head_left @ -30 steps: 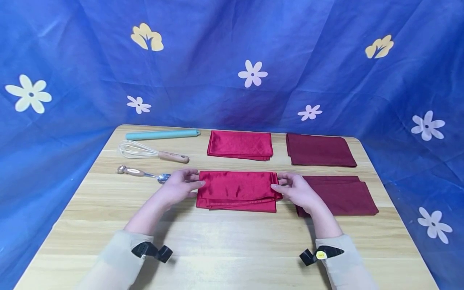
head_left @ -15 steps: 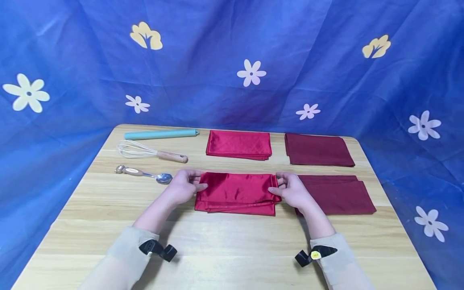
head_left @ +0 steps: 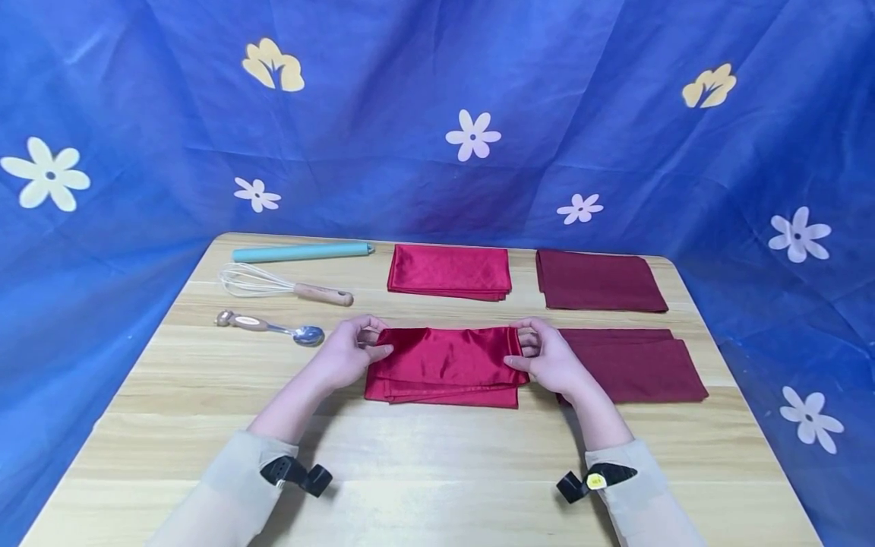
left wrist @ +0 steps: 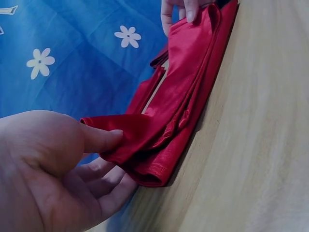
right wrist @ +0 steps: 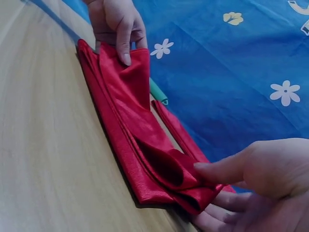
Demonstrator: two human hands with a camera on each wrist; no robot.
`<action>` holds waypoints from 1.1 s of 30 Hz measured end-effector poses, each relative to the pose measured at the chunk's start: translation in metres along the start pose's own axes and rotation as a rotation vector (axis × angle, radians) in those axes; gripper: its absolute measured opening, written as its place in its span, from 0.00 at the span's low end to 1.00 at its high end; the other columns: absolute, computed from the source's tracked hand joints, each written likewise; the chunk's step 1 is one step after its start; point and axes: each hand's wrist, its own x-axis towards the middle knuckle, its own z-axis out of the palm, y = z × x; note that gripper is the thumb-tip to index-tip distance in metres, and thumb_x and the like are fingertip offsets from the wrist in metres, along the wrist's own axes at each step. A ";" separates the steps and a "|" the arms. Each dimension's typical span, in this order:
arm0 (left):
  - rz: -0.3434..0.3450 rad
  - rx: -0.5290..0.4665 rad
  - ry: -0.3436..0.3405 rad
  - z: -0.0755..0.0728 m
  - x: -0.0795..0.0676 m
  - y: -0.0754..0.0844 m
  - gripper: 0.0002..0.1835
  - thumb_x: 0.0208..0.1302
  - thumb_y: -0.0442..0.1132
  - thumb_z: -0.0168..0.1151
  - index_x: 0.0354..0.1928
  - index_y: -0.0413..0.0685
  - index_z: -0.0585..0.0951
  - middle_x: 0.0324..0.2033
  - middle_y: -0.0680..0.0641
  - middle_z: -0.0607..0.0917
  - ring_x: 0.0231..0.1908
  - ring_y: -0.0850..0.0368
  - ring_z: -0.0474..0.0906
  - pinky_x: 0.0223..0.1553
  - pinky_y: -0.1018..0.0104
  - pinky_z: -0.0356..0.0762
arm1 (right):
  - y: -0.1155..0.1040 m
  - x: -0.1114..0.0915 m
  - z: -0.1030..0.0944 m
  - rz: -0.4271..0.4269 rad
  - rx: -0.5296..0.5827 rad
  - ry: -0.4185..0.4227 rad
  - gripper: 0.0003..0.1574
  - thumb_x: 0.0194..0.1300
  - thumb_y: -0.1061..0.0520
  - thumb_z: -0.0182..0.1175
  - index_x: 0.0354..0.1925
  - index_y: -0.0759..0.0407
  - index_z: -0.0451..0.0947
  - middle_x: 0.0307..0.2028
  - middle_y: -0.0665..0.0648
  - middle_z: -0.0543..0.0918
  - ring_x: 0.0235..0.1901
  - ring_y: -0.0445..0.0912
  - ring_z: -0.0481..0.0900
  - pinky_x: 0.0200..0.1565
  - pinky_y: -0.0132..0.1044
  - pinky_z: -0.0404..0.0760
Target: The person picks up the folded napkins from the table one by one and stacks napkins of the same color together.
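Note:
A shiny red satin cloth (head_left: 444, 361), folded into a rectangle, lies at the middle of the table between both hands. My left hand (head_left: 352, 351) pinches its far left corner, thumb on top and fingers beneath. At the far right corner my right hand (head_left: 543, 353) grips it in the same way. The far edge is lifted, while the near layers stay low by the wood. In the right wrist view the folds of the cloth (right wrist: 140, 159) gape near the right thumb. Several layers of the cloth (left wrist: 164, 140) show in the left wrist view.
Behind lies another folded red satin cloth (head_left: 449, 270). Two dark maroon folded cloths, a far one (head_left: 601, 281) and a near one (head_left: 632, 368), lie at the right. A teal rod (head_left: 301, 252), a whisk (head_left: 287, 286) and a spoon (head_left: 273, 327) lie at the left on the table (head_left: 437, 479).
Both hands have closed in slightly on the red satin cloth and its far edge now stands raised. The spoon's bowl, partly covered by the left hand before, is now uncovered.

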 end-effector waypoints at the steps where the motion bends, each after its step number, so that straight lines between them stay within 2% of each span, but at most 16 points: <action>1: -0.006 -0.011 -0.003 0.000 0.000 -0.001 0.13 0.69 0.30 0.71 0.52 0.40 0.80 0.44 0.42 0.86 0.47 0.48 0.82 0.46 0.60 0.79 | 0.000 -0.001 0.000 -0.006 0.016 -0.008 0.41 0.65 0.69 0.73 0.71 0.64 0.69 0.56 0.68 0.79 0.48 0.57 0.77 0.32 0.35 0.78; 4: -0.030 -0.058 -0.005 -0.002 -0.001 -0.001 0.16 0.69 0.30 0.70 0.56 0.38 0.78 0.40 0.43 0.86 0.40 0.53 0.80 0.38 0.66 0.78 | 0.001 -0.001 0.001 -0.022 0.074 -0.030 0.43 0.65 0.69 0.72 0.73 0.66 0.65 0.54 0.67 0.82 0.42 0.53 0.80 0.27 0.33 0.76; 6: -0.041 -0.094 -0.013 -0.003 -0.002 -0.001 0.19 0.69 0.29 0.70 0.58 0.36 0.77 0.39 0.43 0.86 0.37 0.55 0.79 0.35 0.68 0.78 | 0.002 -0.001 0.002 -0.022 0.102 -0.034 0.43 0.66 0.69 0.71 0.74 0.67 0.64 0.55 0.67 0.84 0.42 0.52 0.84 0.30 0.32 0.79; 9: -0.052 -0.125 -0.018 -0.004 -0.004 0.000 0.20 0.68 0.28 0.71 0.59 0.31 0.78 0.41 0.41 0.86 0.38 0.58 0.80 0.36 0.71 0.80 | 0.004 -0.001 0.002 0.002 0.123 -0.027 0.41 0.66 0.69 0.71 0.72 0.71 0.66 0.57 0.67 0.84 0.47 0.50 0.85 0.38 0.31 0.83; 12: -0.052 -0.118 -0.019 -0.003 -0.005 0.001 0.21 0.67 0.28 0.71 0.59 0.28 0.79 0.47 0.38 0.87 0.45 0.55 0.83 0.42 0.71 0.82 | 0.006 -0.001 0.001 0.022 0.119 -0.023 0.39 0.66 0.68 0.71 0.71 0.75 0.69 0.60 0.69 0.83 0.53 0.54 0.84 0.47 0.34 0.85; 15: -0.047 -0.083 0.000 -0.003 -0.007 0.001 0.19 0.67 0.28 0.72 0.57 0.29 0.81 0.48 0.37 0.88 0.47 0.50 0.84 0.45 0.69 0.83 | 0.007 -0.001 -0.001 0.019 0.094 -0.022 0.37 0.66 0.67 0.72 0.69 0.77 0.71 0.62 0.71 0.81 0.59 0.59 0.82 0.56 0.41 0.83; 17: -0.031 -0.057 0.012 -0.003 -0.008 0.000 0.17 0.67 0.28 0.72 0.56 0.30 0.83 0.47 0.39 0.89 0.46 0.51 0.85 0.45 0.68 0.83 | 0.007 -0.002 -0.002 0.016 0.076 -0.020 0.36 0.66 0.66 0.72 0.67 0.78 0.72 0.62 0.72 0.81 0.60 0.62 0.81 0.59 0.45 0.82; 21: -0.009 -0.049 0.028 -0.003 -0.008 -0.001 0.16 0.65 0.28 0.74 0.54 0.33 0.86 0.44 0.40 0.90 0.44 0.52 0.85 0.41 0.69 0.83 | 0.006 -0.001 -0.002 0.028 0.056 -0.016 0.28 0.66 0.65 0.73 0.60 0.77 0.78 0.55 0.68 0.86 0.54 0.57 0.84 0.51 0.41 0.85; 24: -0.020 -0.043 0.038 -0.004 -0.009 -0.002 0.19 0.65 0.30 0.75 0.57 0.34 0.85 0.47 0.39 0.90 0.47 0.51 0.85 0.41 0.71 0.82 | 0.007 0.000 -0.002 0.035 0.049 -0.011 0.24 0.65 0.64 0.73 0.56 0.76 0.81 0.50 0.65 0.87 0.50 0.52 0.84 0.44 0.34 0.84; 28: -0.054 -0.036 0.041 -0.004 -0.007 -0.002 0.20 0.66 0.32 0.75 0.58 0.33 0.84 0.50 0.38 0.89 0.52 0.45 0.85 0.46 0.69 0.83 | 0.008 0.001 -0.003 0.041 0.040 0.002 0.23 0.66 0.64 0.73 0.55 0.75 0.82 0.49 0.65 0.88 0.49 0.51 0.84 0.43 0.33 0.83; 33: -0.069 -0.042 0.050 -0.002 -0.006 -0.001 0.19 0.66 0.33 0.75 0.55 0.30 0.85 0.49 0.37 0.90 0.53 0.45 0.86 0.48 0.69 0.83 | 0.009 -0.001 -0.004 0.048 0.046 0.016 0.22 0.65 0.64 0.73 0.54 0.74 0.83 0.45 0.63 0.88 0.45 0.48 0.84 0.41 0.32 0.83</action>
